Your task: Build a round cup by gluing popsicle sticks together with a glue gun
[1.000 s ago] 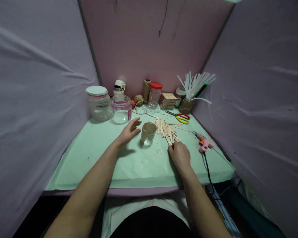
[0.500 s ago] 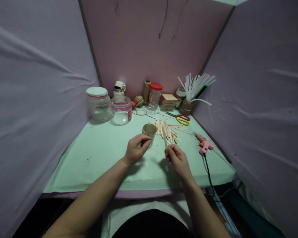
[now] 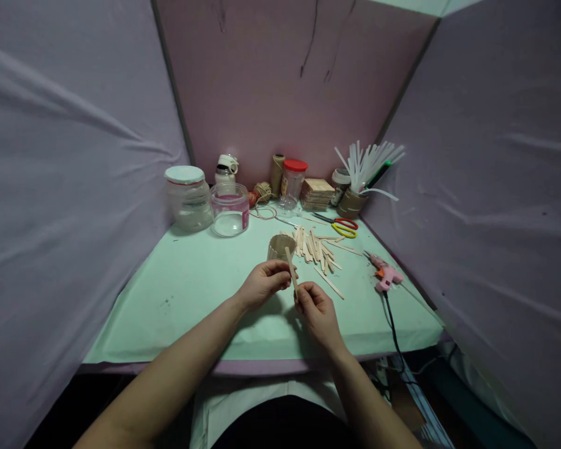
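Observation:
A flat wooden craft stick (image 3: 292,269) stands tilted in front of me, its lower end pinched by my right hand (image 3: 316,310). My left hand (image 3: 267,282) has closed fingertips around the middle of the same stick, thumb on the near side. Just behind the left fingers is a small brown cup (image 3: 280,247), its lower part hidden by that hand. To the right of the cup lies a loose pile of craft sticks (image 3: 314,247). One single stick (image 3: 330,284) lies apart, nearer my right hand.
A pink glue gun (image 3: 387,274) with its cord lies at right. Red-and-yellow scissors (image 3: 345,227) sit behind the pile. Along the back stand clear jars (image 3: 189,202), a red-lidded jar (image 3: 292,187), wooden squares (image 3: 318,194) and a pot of glue sticks (image 3: 353,202).
My right hand has moved left with its stick, bringing it to my left hand, whose fingers now meet it. A single stick beside the pile now shows uncovered.

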Tool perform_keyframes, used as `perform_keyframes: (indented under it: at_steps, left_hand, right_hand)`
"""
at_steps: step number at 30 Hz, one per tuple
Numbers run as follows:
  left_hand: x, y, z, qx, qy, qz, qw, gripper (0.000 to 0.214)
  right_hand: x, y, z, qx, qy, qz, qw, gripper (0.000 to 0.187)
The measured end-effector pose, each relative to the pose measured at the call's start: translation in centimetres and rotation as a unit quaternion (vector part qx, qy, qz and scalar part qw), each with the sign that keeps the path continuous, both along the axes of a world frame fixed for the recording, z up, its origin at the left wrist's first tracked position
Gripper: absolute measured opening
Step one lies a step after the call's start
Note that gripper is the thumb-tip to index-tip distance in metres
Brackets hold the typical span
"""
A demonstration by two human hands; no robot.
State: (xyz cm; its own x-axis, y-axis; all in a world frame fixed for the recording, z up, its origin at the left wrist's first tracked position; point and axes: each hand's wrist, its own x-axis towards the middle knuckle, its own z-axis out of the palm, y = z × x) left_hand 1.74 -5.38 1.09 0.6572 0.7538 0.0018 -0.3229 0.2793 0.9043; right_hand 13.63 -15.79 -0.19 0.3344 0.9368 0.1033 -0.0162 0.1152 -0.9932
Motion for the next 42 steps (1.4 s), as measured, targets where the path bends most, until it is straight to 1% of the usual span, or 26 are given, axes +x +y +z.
perform_keyframes:
  at_steps: [6,8,10,12,14,16,17,19,20,21,22,24,25,27,29,31,32,33,34,35,36,37,38,40,42]
  left_hand:
    - [0.0,0.0,0.2,-0.012,0.009,0.007,1.0,0.03]
    - [-0.1,0.0,0.3,-0.017,0.012,0.009,1.0,0.032]
    - [-0.2,0.1,0.4,-0.021,0.014,0.013,1.0,0.033]
    - [-0.4,0.2,0.4,-0.023,0.019,0.013,0.999,0.034]
    - [-0.5,0.3,0.4,-0.021,0.019,0.003,1.0,0.034]
    - [-0.6,0.3,0.4,-0.019,0.016,-0.008,1.0,0.034]
    - [-0.7,0.3,0.4,-0.018,0.015,-0.014,1.0,0.033]
    - [-0.8,0.3,0.4,-0.016,0.017,-0.023,0.999,0.033]
    - [-0.8,0.3,0.5,-0.015,0.019,-0.027,0.999,0.032]
    - [-0.8,0.2,0.5,-0.014,0.021,-0.029,0.999,0.032]
    - [-0.9,0.2,0.6,-0.014,0.023,-0.031,0.999,0.031]
    - [-1.0,0.2,0.7,-0.013,0.026,-0.034,0.999,0.031]
    - [-1.0,0.2,0.8,-0.013,0.027,-0.036,0.999,0.031]
    - [-1.1,0.2,0.9,-0.014,0.03,-0.039,0.999,0.031]
    - [-1.1,0.2,1.0,-0.016,0.033,-0.042,0.998,0.031]
    - [-1.1,0.2,1.1,-0.017,0.033,-0.043,0.998,0.032]
    - [-1.1,0.2,1.1,-0.017,0.032,-0.045,0.998,0.031]
    - [-1.1,0.2,1.1,-0.016,0.03,-0.046,0.998,0.031]
    - [-1.1,0.2,1.0,-0.014,0.028,-0.048,0.998,0.031]
    - [-1.1,0.2,1.0,-0.013,0.025,-0.049,0.998,0.03]
    - [-1.1,0.3,0.9,-0.013,0.022,-0.05,0.998,0.03]
    - [-1.1,0.3,0.9,-0.013,0.02,-0.05,0.998,0.03]
    - [-1.1,0.3,0.8,-0.016,0.018,-0.049,0.998,0.031]
    - [-1.1,0.4,0.8,-0.024,0.016,-0.045,0.999,0.032]
    - [-1.1,0.5,0.7,-0.034,0.014,-0.037,0.999,0.033]
  right_hand:
    - [-0.4,-0.2,-0.2,-0.012,-0.01,0.012,1.0,0.03]
    - [0.0,-0.2,-0.2,-0.012,-0.029,0.015,0.999,0.029]
    - [1.2,-0.2,-0.1,-0.001,-0.077,-0.011,0.997,0.029]
    - [3.6,-0.4,0.1,0.015,-0.148,-0.084,0.985,0.03]
    - [7.0,-0.9,0.3,0.016,-0.218,-0.193,0.957,0.03]
    - [11.0,-1.5,0.5,-0.018,-0.276,-0.293,0.915,0.033]
    - [13.0,-1.8,0.5,-0.056,-0.307,-0.334,0.889,0.034]
    - [16.5,-2.3,0.3,-0.177,-0.352,-0.386,0.834,0.04]
    - [17.9,-2.3,0.2,-0.239,-0.375,-0.385,0.809,0.043]
    - [19.0,-2.3,0.0,-0.295,-0.389,-0.371,0.789,0.046]
    - [19.8,-2.1,-0.2,-0.34,-0.399,-0.344,0.779,0.049]
    - [20.7,-1.4,-0.5,-0.389,-0.407,-0.304,0.769,0.05]
    - [20.9,-1.0,-0.5,-0.398,-0.405,-0.295,0.769,0.047]
    - [21.1,-0.5,-0.4,-0.402,-0.395,-0.298,0.771,0.035]
    - [21.3,-0.3,-0.2,-0.4,-0.384,-0.298,0.777,0.026]
    - [21.2,-0.5,0.0,-0.4,-0.377,-0.293,0.782,0.028]
    - [21.0,-0.8,0.0,-0.391,-0.356,-0.293,0.796,0.03]
    - [20.6,-1.1,0.0,-0.369,-0.317,-0.297,0.822,0.029]
    - [20.2,-1.4,0.0,-0.332,-0.262,-0.304,0.854,0.025]
    - [19.6,-1.7,0.0,-0.28,-0.194,-0.308,0.888,0.02]
    - [19.0,-1.9,0.0,-0.222,-0.128,-0.308,0.916,0.017]
    - [18.2,-2.1,0.2,-0.168,-0.076,-0.306,0.934,0.019]
    - [17.4,-2.3,0.5,-0.122,-0.044,-0.303,0.944,0.026]
    - [15.4,-2.6,1.6,-0.054,0.0,-0.311,0.949,0.037]
    - [13.2,-2.9,2.9,-0.012,0.069,-0.299,0.952,0.042]
